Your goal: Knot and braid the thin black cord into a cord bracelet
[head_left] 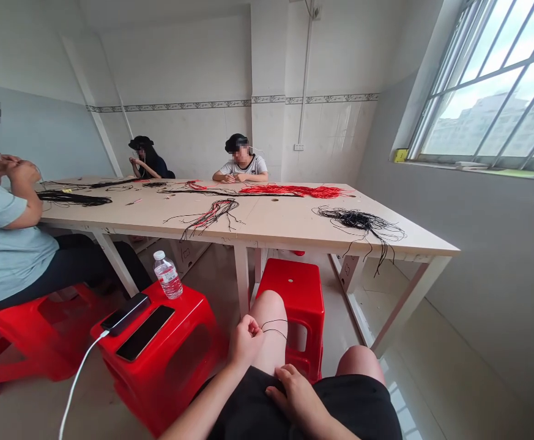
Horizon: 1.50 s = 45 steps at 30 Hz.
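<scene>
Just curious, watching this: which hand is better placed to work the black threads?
Left, probably: the left hand is raised, pinching the black threads by the knee, while the right hand lies on the shorts.

A long pale wooden work table [257, 229] carries a tangled black cord bunch [361, 221], a red-and-black cord bunch [211, 215] and a long spread of red cords [292, 191]. Nearer, a red plastic stool [170, 373] holds two smartphones [145, 333] and a plastic water bottle [168, 275].
</scene>
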Available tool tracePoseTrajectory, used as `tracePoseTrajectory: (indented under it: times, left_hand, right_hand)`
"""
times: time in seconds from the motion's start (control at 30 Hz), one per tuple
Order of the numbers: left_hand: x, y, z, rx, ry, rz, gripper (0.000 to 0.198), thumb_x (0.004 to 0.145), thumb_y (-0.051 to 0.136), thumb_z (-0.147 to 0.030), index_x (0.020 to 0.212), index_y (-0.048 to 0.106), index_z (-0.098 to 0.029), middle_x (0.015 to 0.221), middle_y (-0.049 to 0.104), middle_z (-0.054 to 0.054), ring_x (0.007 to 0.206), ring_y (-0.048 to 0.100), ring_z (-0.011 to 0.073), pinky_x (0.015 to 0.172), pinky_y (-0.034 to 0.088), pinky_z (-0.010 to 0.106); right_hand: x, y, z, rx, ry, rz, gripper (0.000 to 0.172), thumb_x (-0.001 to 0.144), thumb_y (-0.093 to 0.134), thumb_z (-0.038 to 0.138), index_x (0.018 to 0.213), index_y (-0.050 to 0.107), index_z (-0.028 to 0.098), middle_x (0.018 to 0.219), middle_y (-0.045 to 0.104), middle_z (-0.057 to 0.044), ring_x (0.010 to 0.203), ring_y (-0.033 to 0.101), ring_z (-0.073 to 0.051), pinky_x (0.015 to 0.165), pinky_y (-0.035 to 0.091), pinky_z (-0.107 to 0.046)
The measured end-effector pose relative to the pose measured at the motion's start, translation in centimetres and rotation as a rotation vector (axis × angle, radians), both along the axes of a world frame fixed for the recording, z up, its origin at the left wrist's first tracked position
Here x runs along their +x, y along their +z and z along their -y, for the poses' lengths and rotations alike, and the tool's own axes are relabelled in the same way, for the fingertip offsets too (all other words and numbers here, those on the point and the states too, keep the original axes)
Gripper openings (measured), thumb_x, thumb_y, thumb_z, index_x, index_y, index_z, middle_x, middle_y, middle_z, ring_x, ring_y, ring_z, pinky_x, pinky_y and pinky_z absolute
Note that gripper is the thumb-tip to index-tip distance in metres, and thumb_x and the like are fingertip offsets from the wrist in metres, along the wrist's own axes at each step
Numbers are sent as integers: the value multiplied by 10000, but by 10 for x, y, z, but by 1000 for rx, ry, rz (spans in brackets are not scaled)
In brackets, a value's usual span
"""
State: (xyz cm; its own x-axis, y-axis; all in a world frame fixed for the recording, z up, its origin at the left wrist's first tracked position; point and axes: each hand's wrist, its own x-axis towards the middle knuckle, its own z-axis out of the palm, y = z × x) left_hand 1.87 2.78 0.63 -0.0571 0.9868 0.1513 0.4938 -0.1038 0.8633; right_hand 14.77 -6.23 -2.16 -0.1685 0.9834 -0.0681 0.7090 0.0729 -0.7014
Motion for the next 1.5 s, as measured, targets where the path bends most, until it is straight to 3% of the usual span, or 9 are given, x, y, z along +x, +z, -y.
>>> tracePoseTrajectory:
  times: [0.1,0.27,0.47,0.6,0.8,0.97,1.2,1.37,1.5]
  left_hand:
    - [1,0,-1,-8,-7,28,108,593,508,-137,587,419,-198,510,440,-58,490,422,87,483,316,194]
    - [-2,-3,-5,-33,-21,138,134,566,544,-110,598,443,-192,500,455,-65,477,436,80,486,329,188]
    - [-8,1,-8,-116,-72,212,160,568,604,-159,617,454,-187,493,490,-60,467,451,81,473,328,186]
    - [-6,2,-5,-106,-106,196,171,590,604,-205,636,440,-189,502,478,-61,472,444,81,470,325,186]
    - [0,-3,4,67,-133,111,98,676,517,-246,691,433,-198,566,449,-58,493,416,83,488,333,197]
    - [-1,-9,9,116,-123,68,84,698,509,-264,698,453,-201,555,410,-59,482,368,85,474,305,200]
    - [-3,-13,8,167,-150,30,58,716,497,-239,696,456,-202,558,404,-55,503,367,90,494,324,201]
    - [-2,-11,6,139,-150,17,66,711,492,-233,685,439,-203,553,408,-58,476,354,84,471,315,199]
    - [0,-8,6,125,-141,14,58,691,493,-218,677,438,-205,553,426,-54,467,371,84,464,318,198]
  right_hand:
    - [1,13,4,107,60,-20,132,779,531,179,836,645,143,878,621,-92,779,618,-196,730,510,-300]
    - [-13,16,-10,567,173,-133,529,650,511,-9,1159,494,137,1162,509,-128,1096,487,-225,950,432,-362]
    - [-20,-7,-38,831,7,-144,536,784,316,-16,1292,335,153,1278,431,-153,1226,383,-210,971,423,-432]
    - [-11,-10,-57,751,38,-32,480,843,307,35,1298,397,161,1269,482,-133,1162,435,-228,940,438,-444]
    - [-1,24,-64,552,28,96,272,886,425,197,1058,634,211,942,613,-90,887,503,-216,806,453,-350]
    - [5,41,-68,432,39,97,215,850,488,173,858,702,194,821,616,-68,827,513,-191,788,421,-303]
    - [13,35,-70,367,61,-69,193,826,514,142,871,699,175,836,623,-54,800,556,-138,756,418,-224]
    - [13,27,-66,417,-33,101,156,844,532,212,851,684,182,848,631,-60,833,533,-179,778,391,-280]
    - [15,23,-67,435,-4,139,179,853,505,194,800,673,164,830,621,-71,806,516,-181,749,401,-271]
